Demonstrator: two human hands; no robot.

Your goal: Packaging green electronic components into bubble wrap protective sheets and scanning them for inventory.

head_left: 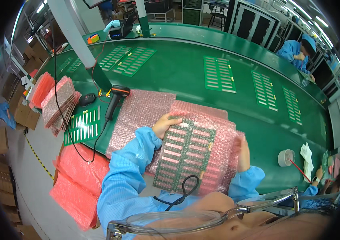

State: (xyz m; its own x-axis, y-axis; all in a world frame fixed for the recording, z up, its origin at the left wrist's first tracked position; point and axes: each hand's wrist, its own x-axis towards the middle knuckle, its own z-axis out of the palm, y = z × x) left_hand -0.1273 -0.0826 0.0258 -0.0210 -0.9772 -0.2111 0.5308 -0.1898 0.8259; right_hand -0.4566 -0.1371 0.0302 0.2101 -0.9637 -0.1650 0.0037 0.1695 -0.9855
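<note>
A green circuit board (184,154) with rows of pale slots shows through a pink bubble-wrap bag (222,134), tilted in front of me. My left hand (164,125) is closed on the upper left edge of the board and bag, thumb on top. My right hand (243,154) stands upright along the bag's right edge, fingers against the film; how firmly it grips is hidden. More pink bubble wrap (142,112) lies flat behind on the table. A dark cord loop (190,184) hangs before the board's lower part.
Several green boards (220,74) lie spread over the green table (174,66). At left are a barcode scanner (117,102), a mouse (87,99), a loose board (83,127) and stacked bubble-wrap bags (60,104). A round tub (286,157) stands at right; people sit beyond.
</note>
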